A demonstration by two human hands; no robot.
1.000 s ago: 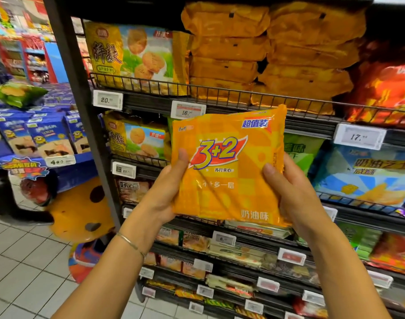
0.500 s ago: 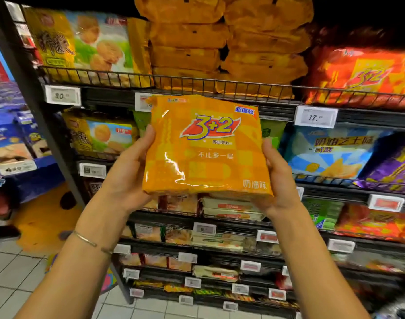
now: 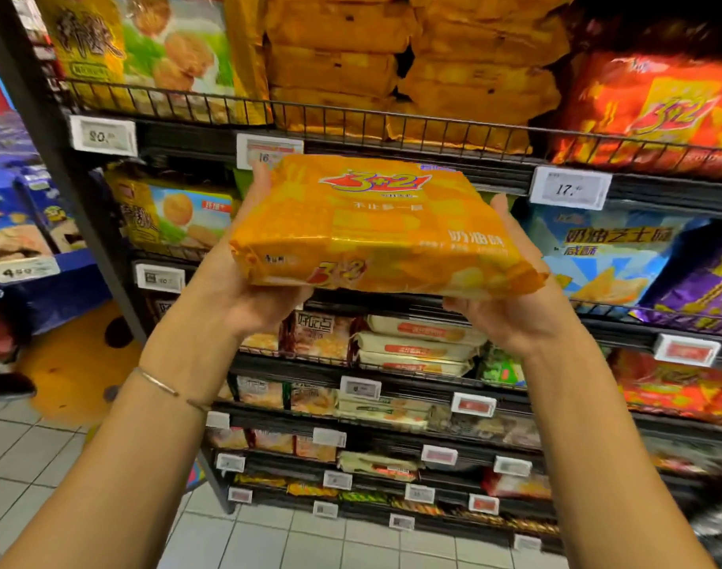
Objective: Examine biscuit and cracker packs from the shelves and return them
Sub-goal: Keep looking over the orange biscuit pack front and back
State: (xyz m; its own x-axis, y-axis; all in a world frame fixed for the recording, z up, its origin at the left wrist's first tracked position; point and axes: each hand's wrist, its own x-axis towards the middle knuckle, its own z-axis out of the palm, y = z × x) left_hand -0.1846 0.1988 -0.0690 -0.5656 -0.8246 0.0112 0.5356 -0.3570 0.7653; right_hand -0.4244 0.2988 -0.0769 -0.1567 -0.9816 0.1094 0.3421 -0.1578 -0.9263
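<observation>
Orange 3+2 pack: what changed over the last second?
The orange 3+2 pack has tipped from facing the camera to nearly flat, lower edge toward the camera. The left hand and right hand still grip its sides. The shelf stock is unchanged.

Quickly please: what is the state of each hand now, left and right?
Left hand: holds the left end of the orange cracker pack.
Right hand: holds its right end.

Single head-worn view, wide-angle, facing forward and slightly down. Left hand and right hand sit close in at centre with the orange pack; the shelf rack fills the frame just behind, tiled floor low left.
</observation>
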